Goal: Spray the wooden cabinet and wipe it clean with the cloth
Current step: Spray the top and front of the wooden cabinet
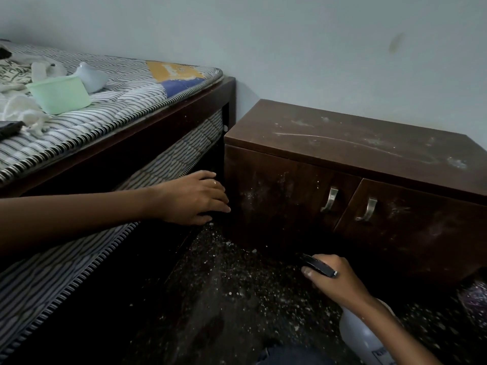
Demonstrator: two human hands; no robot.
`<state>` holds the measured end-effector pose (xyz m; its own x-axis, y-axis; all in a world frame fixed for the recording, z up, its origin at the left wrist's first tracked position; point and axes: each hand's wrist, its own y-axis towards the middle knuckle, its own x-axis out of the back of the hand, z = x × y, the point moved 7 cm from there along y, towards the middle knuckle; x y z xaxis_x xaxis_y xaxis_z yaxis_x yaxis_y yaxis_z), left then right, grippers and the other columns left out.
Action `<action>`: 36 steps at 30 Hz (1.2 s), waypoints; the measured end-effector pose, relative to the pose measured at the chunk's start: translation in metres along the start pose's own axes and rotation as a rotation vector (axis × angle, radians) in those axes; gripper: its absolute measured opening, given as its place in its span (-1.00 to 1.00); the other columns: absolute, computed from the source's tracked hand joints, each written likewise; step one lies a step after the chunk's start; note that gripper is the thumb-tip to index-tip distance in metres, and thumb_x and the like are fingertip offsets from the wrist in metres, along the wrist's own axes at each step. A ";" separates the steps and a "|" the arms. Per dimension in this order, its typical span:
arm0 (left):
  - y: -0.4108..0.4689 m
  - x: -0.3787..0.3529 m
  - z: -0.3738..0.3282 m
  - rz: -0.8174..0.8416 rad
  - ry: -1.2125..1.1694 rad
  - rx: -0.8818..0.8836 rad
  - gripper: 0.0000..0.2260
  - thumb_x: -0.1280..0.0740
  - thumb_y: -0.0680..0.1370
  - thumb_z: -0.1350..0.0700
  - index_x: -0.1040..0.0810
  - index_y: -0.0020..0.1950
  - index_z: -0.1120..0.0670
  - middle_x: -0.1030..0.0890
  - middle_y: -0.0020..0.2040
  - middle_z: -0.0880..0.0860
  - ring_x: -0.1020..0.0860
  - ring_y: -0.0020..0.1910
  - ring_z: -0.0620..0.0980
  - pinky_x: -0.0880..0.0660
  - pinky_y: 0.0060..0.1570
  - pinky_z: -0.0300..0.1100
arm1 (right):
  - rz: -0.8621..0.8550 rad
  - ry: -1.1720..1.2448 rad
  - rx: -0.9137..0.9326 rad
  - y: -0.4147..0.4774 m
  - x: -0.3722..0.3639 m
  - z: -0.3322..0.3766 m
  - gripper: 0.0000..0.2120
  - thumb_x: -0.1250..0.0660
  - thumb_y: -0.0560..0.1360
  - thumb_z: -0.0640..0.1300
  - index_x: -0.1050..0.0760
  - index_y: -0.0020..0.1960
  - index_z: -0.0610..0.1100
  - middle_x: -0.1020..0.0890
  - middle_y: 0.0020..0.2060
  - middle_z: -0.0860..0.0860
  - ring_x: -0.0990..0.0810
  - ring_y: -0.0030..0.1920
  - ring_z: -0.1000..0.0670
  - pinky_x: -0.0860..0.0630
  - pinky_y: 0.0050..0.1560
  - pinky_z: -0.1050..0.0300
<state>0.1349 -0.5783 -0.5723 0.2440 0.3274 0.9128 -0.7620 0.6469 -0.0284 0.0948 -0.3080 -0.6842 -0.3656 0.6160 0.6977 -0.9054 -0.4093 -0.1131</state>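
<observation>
Right hand (334,280) curled round bottle (361,335) at 5 o'clock, left hand (195,198) spread flat at 9 o'clock edge of cabinet (342,143), probable cloth (23,111) on bed (131,101) at 10 o'clock: risk of overspray wetting that hand or bed.

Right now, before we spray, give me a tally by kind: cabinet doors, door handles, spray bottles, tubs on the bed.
Cabinet doors: 2
Door handles: 2
Spray bottle: 1, held in the right hand
Green tub: 1, on the bed
Total: 6
</observation>
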 end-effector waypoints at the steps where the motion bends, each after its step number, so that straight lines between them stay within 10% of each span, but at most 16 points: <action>1: 0.003 -0.002 -0.006 0.006 -0.009 -0.013 -0.60 -0.12 0.43 -0.12 -0.56 0.20 -0.12 -0.62 0.11 -0.14 -0.56 0.17 -0.09 -0.42 0.22 0.01 | -0.031 0.001 -0.028 -0.003 0.006 -0.005 -0.67 -0.37 0.47 -0.12 -0.39 -0.42 -0.17 -0.43 -0.52 -0.03 -0.42 -0.45 -0.04 -0.28 -0.35 0.10; 13: 0.122 -0.055 -0.105 0.052 -0.455 0.163 -0.62 -0.19 0.57 -0.04 -0.36 0.40 -0.09 -0.44 0.36 -0.07 -0.30 0.39 -0.07 -0.04 0.40 -0.06 | -0.176 -0.006 -0.209 -0.026 0.059 -0.048 -0.69 -0.37 0.46 -0.10 -0.40 -0.37 -0.22 -0.49 -0.46 -0.17 -0.52 -0.39 -0.17 -0.45 -0.29 0.01; 26: 0.172 -0.058 -0.148 -0.151 -1.059 0.828 -0.66 -0.22 0.57 0.03 -0.42 0.34 0.01 -0.59 0.17 -0.01 -0.55 0.10 0.01 -0.48 -0.07 -0.14 | -0.468 0.186 -0.106 -0.049 0.110 -0.029 -0.77 -0.34 0.47 -0.20 -0.48 -0.23 -0.38 -0.47 -0.46 -0.18 -0.42 -0.43 -0.07 -0.31 -0.37 0.09; 36: 0.166 -0.046 -0.160 -0.176 -1.087 0.865 -0.66 -0.20 0.57 0.06 -0.42 0.34 0.03 -0.64 -0.06 -0.04 -0.58 -0.11 0.00 -0.43 -0.26 -0.18 | -0.521 0.214 0.005 -0.049 0.116 -0.004 -0.77 -0.32 0.46 -0.23 -0.45 -0.26 -0.39 -0.49 -0.41 -0.34 -0.41 -0.44 -0.11 -0.32 -0.40 0.07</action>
<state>0.0928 -0.3757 -0.6840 0.0962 -0.6606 0.7445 -0.9912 -0.1317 0.0113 0.0956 -0.2140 -0.6009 0.0935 0.8602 0.5014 -0.9773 -0.0170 0.2114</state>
